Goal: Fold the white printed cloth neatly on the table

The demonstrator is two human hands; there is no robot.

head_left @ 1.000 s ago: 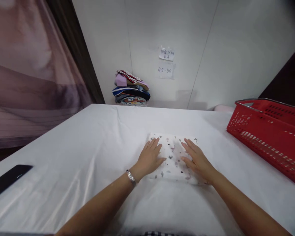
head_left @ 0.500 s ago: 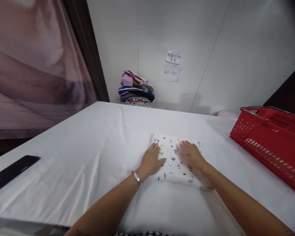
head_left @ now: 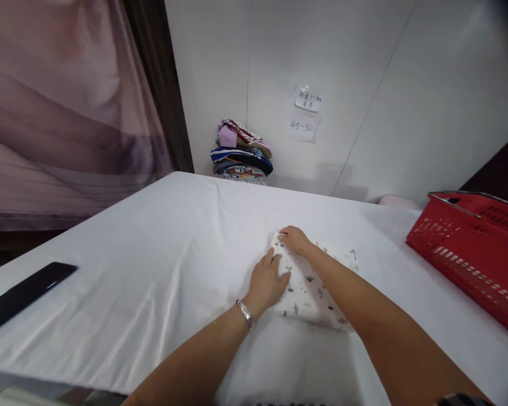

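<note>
Currently, the patterned cloth (head_left: 307,290) is lying on the white-covered surface (head_left: 195,242), directly in front of the person, and is forming a flat, roughly rectangular piece with small plant motifs showing on its upper face. Both hands are touching it.

Left hand (head_left: 267,286): the palm is facing down and the hand is lying flat at the cloth's left edge. The fingers are extending forward with slight gaps between them, and the thumb is standing apart, pointing inward over the print. A silver bracelet (head_left: 244,313) is encircling the wrist.

Right hand (head_left: 295,240): the forearm is crossing over the cloth, and the hand is resting at the far left corner, just beyond the left fingertips. The fingers are bending downward at the edge; from where I am standing, I am not managing to tell whether they are pinching the fabric or merely pressing it.

Surroundings: a red basket (head_left: 465,254) is standing on the right side of the surface, well apart from the hands. A flat black object (head_left: 25,293) is lying near the left edge. Beyond the far edge, a stack of fabrics (head_left: 242,158) is sitting against the wall (head_left: 322,45).
</note>
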